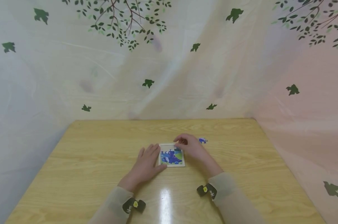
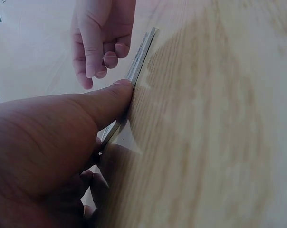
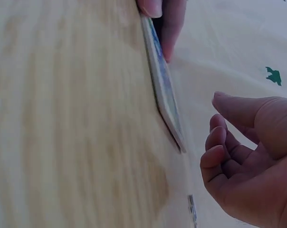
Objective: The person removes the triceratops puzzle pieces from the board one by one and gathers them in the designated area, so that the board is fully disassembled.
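A small square jigsaw puzzle [image 1: 171,157] with a blue-purple dinosaur picture lies in a pale frame tray; a beige patch of tray shows along its upper part. My left hand [image 1: 146,163] steadies it, the straight fingers along the left side and the thumb [image 2: 110,97] against the near edge. Over the far right corner hovers my right hand [image 1: 192,147]. Its fingers [image 3: 218,137] are loosely curled, the thumb stands apart from them, and nothing shows between. Just beyond that hand lies a loose blue puzzle piece [image 1: 203,140].
The wood-grain table [image 1: 102,137] extends around the puzzle on all sides. Behind it hangs a pale cloth [image 1: 169,62] printed with branches and green leaf shapes. A dark wrist device is strapped over each beige sleeve [image 1: 225,189].
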The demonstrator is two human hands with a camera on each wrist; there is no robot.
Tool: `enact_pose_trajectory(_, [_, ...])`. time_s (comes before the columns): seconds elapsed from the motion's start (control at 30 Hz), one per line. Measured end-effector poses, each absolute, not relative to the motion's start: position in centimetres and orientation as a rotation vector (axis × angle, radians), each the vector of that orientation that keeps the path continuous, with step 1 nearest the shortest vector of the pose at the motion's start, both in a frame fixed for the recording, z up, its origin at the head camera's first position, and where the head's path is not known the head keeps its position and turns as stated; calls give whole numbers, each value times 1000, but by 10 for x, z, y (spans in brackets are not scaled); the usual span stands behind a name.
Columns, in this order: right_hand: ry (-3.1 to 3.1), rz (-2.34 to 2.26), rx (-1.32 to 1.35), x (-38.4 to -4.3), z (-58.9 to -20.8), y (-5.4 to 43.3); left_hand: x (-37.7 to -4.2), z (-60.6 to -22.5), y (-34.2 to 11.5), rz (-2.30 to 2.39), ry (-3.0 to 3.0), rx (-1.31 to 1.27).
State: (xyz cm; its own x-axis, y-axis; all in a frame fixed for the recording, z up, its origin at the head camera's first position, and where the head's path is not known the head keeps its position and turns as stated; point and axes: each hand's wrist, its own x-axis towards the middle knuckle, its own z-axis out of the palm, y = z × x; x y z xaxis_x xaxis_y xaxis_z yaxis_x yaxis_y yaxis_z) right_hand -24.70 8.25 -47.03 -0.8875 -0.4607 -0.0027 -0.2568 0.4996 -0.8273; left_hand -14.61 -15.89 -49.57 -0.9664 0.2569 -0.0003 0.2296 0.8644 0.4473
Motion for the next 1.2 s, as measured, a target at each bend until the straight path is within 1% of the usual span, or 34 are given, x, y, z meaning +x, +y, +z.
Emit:
enact_pose_trajectory(0.3, [2501, -1305, -524, -244, -476, 76, -148, -495, -162, 707, 2973, 391])
enact_pose_trajectory(0.7, [2499, -1226, -604, -248, -479, 79, -152, -492, -163, 690, 2968, 402])
enact_pose_trajectory(1.03, [2516, -1184, -603, -251, -478, 80, -157, -498, -167, 758, 2950, 426])
enact_pose_trajectory(1.2, [2524, -1157, -590, -252, -480, 80, -157, -496, -165, 695, 2953, 409])
